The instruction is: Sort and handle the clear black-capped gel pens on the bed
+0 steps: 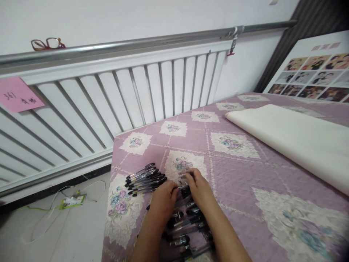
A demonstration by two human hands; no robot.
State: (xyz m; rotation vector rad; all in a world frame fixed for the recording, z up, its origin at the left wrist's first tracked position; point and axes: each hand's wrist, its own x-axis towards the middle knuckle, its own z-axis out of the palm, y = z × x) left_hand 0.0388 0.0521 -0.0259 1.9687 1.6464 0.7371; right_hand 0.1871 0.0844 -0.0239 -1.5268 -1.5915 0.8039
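Note:
My left hand (163,199) is closed, thumb and fingers pinched at the end of a pen beside the pile. Just to its right, my right hand (201,191) is also closed, its fingertips around a slim pen (182,176) with a clear barrel. Between my forearms lies a loose pile of black-capped clear pens (181,222), partly covered by my hands and arms. Left of my left hand, a neater bundle of similar pens (144,180) lies side by side on the flowered purple tablecloth (191,134).
A folded white sheet (294,134) lies on the right of the table. Behind stand a white radiator (152,91) and a metal pipe (136,42) with glasses (48,44) on it. A photo board (313,69) leans at the back right. Cables and a power strip (73,201) are on the floor.

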